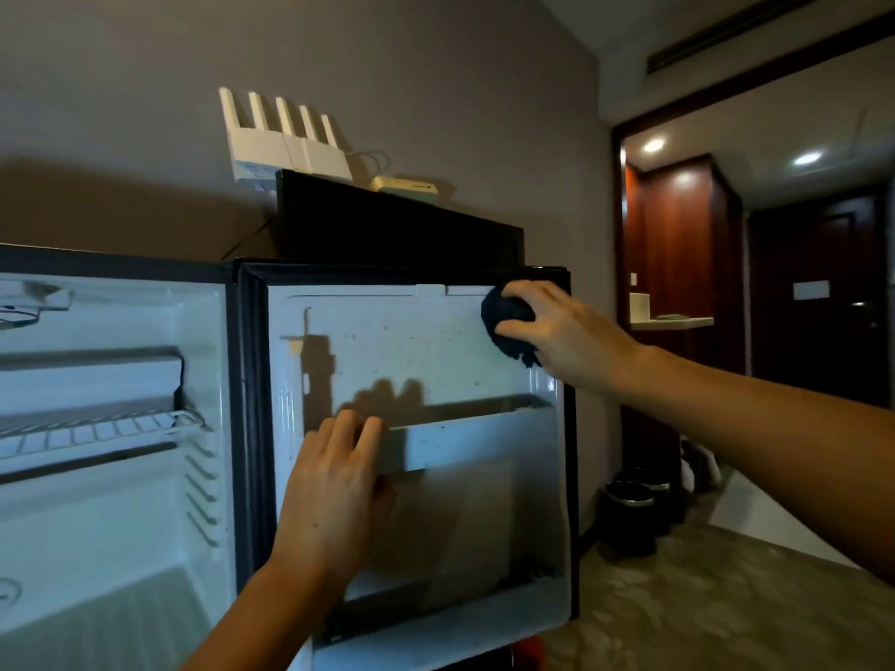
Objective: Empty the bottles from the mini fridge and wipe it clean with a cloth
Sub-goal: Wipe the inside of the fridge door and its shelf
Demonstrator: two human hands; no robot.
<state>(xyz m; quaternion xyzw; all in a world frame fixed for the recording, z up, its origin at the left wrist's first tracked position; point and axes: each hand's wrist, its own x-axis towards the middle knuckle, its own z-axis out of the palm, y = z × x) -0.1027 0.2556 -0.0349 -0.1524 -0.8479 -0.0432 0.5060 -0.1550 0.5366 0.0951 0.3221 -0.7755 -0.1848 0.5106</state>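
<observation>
black cabinet top [436,210], white routers [285,142], beige box [407,188]

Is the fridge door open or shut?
Open: the door is swung wide, showing its inner liner, with the shelves visible beside it.

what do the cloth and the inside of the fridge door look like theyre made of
Cloth: dark, soft fabric, seemingly; it bunches under the right hand. Door liner: apparently white moulded plastic, smooth with a slight sheen, speckled with spots. Door shelf: the same plastic, it seems.
</observation>
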